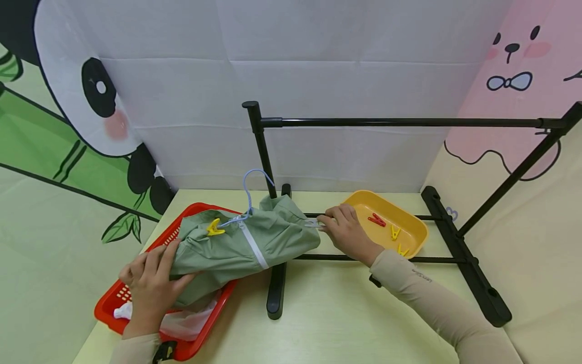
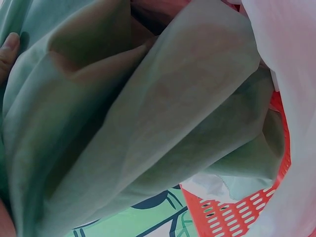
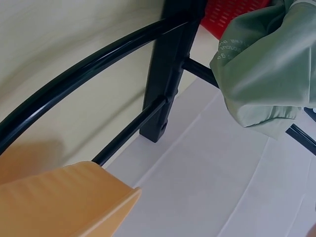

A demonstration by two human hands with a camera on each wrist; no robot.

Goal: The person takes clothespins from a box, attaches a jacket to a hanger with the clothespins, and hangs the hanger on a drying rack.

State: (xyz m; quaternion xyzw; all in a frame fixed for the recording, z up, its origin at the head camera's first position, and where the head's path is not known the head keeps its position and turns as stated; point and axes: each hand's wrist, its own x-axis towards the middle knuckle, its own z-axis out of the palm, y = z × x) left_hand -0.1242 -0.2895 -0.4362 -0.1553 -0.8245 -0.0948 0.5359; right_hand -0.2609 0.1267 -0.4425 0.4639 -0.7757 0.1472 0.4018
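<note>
A light green jacket (image 1: 282,237) with a white zipper hangs on a blue hanger (image 1: 249,202) over the red basket and the rack's left foot. A yellow clothespin (image 1: 215,227) is on the jacket beside the hanger, towards its left side. My left hand (image 1: 152,280) grips the jacket's left side, thumb and fingers spread on the cloth. At the jacket's right shoulder, my right hand (image 1: 347,230) pinches a grey clothespin (image 1: 312,223) whose tip overlaps the fabric. Green folds (image 2: 148,108) fill most of the left wrist view.
A black rack (image 1: 400,122) stands on the table, its top bar above my right hand. Red and yellow clothespins lie in a yellow tray (image 1: 418,230) behind the right wrist. White and pale pink cloth (image 1: 188,323) lies in the red basket (image 1: 223,308).
</note>
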